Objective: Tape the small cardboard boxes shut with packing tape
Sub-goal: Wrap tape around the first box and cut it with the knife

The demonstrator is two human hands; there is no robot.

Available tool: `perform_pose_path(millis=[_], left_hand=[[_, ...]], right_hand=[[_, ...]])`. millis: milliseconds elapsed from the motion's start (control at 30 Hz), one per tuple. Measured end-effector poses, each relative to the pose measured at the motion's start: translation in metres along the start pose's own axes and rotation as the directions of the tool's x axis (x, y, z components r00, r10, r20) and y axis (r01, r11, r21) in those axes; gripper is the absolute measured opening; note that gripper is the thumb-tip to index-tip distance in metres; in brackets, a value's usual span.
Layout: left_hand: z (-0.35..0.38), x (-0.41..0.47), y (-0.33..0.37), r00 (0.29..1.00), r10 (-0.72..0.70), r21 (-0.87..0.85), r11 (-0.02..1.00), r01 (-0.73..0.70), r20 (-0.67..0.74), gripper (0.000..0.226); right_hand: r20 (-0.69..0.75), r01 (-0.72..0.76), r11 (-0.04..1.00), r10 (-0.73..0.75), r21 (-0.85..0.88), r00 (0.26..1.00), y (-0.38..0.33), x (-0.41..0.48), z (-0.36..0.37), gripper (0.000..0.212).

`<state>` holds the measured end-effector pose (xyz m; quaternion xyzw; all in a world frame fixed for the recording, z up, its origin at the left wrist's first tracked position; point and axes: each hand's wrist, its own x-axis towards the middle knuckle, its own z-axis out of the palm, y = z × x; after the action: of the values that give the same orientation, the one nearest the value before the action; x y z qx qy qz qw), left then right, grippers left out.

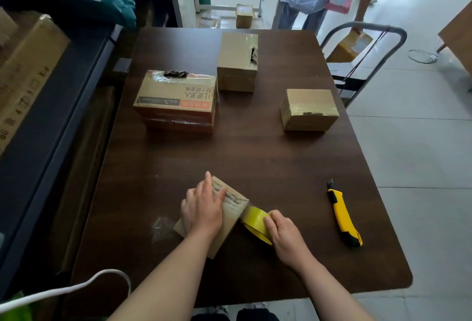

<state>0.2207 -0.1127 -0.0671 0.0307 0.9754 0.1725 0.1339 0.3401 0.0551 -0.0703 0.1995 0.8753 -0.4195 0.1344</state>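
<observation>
A small cardboard box [231, 209] lies near the front of the dark wooden table [229, 157]. My left hand [201, 205] lies flat on top of it with straight fingers, pressing it down. At the box's right edge my right hand [283, 236] grips a roll of yellow packing tape [255, 222], whose free end stretches onto the box. Three more cardboard boxes stand farther back: a printed one [176, 99] at the left, a plain one [237, 62] in the middle and another plain one [309, 109] at the right.
A yellow utility knife [343, 216] lies on the table to the right of my right hand. A scrap of clear tape [162, 227] sits left of the box. A metal cart [362, 49] stands beyond the right edge, with people behind it. Shelving runs along the left.
</observation>
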Motion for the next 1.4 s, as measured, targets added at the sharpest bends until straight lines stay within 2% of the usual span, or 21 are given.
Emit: perform_pose_path(millis=[200,533,600,700,767,867,933,1000,1133,1233,1300,1333,1400], left_hand=[[0.002,0.0,0.0,1.0,0.014,0.033,0.999,-0.013,-0.018,0.058],[0.004,0.003,-0.001,1.0,0.024,0.061,0.998,-0.023,-0.01,0.057],[0.003,0.004,-0.002,0.999,0.049,0.013,0.999,-0.049,-0.007,0.057],[-0.005,-0.004,-0.004,0.989,0.122,-0.188,0.973,-0.136,-0.087,0.06],[-0.013,-0.019,-0.008,0.983,0.147,-0.227,0.959,-0.169,-0.11,0.071],[-0.016,-0.051,-0.016,0.979,0.189,-0.021,0.981,-0.191,-0.073,0.085],[-0.01,-0.066,-0.02,0.98,0.2,0.101,0.975,-0.198,-0.009,0.083],[-0.005,-0.072,-0.022,0.979,0.204,0.133,0.971,-0.201,-0.015,0.075],[-0.002,-0.067,-0.013,0.989,0.126,0.099,0.988,-0.118,-0.073,0.064],[0.0,-0.075,0.002,0.988,0.009,0.032,0.999,-0.004,-0.155,0.055],[0.0,-0.089,0.017,0.973,-0.099,-0.123,0.99,0.074,-0.207,0.039],[0.001,-0.097,0.025,0.971,-0.161,-0.233,0.965,0.117,-0.178,0.032],[0.01,-0.105,0.04,0.961,-0.275,-0.427,0.873,0.236,-0.032,0.034]], right_hand=[[0.049,-0.023,0.999,0.025,-0.044,0.998,0.003,-0.006,-0.005,0.03],[0.094,-0.003,0.999,-0.001,0.047,0.996,0.009,-0.016,-0.008,0.035],[0.087,-0.006,0.996,-0.003,0.094,0.996,0.01,-0.018,-0.007,0.035],[0.088,-0.017,0.991,0.005,0.132,0.996,0.012,-0.016,-0.007,0.033],[0.103,-0.02,0.99,0.005,0.141,0.995,0.015,-0.015,-0.008,0.034],[0.115,-0.012,0.99,-0.005,0.143,0.993,0.02,-0.013,-0.009,0.035],[0.119,0.0,0.991,-0.016,0.136,0.993,0.023,-0.011,-0.011,0.035],[0.131,0.017,0.993,-0.033,0.119,0.991,0.025,-0.009,-0.013,0.034],[0.162,0.042,0.992,-0.061,0.119,0.985,0.024,-0.004,-0.016,0.033],[0.176,0.06,0.994,-0.077,0.096,0.981,0.023,0.0,-0.017,0.034],[0.188,0.056,0.993,-0.076,0.105,0.979,0.024,0.001,-0.018,0.033],[0.196,0.05,0.992,-0.072,0.114,0.978,0.024,0.002,-0.02,0.033],[0.212,0.039,0.993,-0.063,0.115,0.975,0.025,0.004,-0.023,0.031]])
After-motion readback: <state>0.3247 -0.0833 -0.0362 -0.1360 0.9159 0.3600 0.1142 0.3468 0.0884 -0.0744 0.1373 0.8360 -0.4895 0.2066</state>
